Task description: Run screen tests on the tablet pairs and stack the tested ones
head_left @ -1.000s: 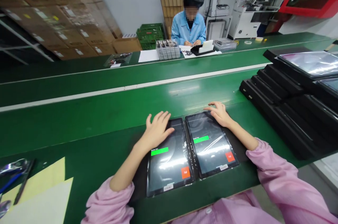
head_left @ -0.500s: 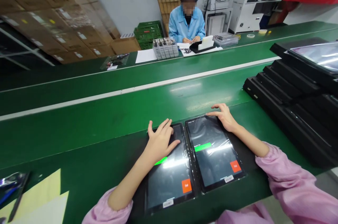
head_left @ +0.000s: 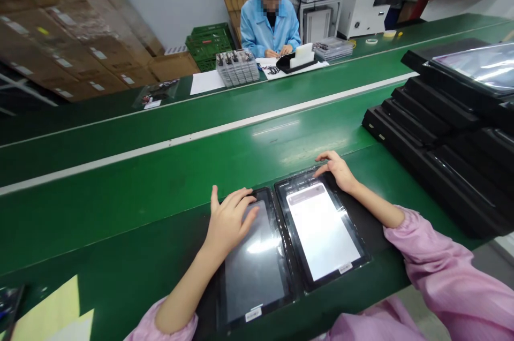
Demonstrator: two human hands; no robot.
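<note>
Lying beneath the left grip [head_left: 227, 226], one tablet [head_left: 257, 274].

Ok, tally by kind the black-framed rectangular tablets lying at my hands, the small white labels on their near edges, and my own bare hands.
Black-framed rectangular tablets: 2
Small white rectangular labels: 2
Bare hands, left hand and right hand: 2
Total: 6
</note>
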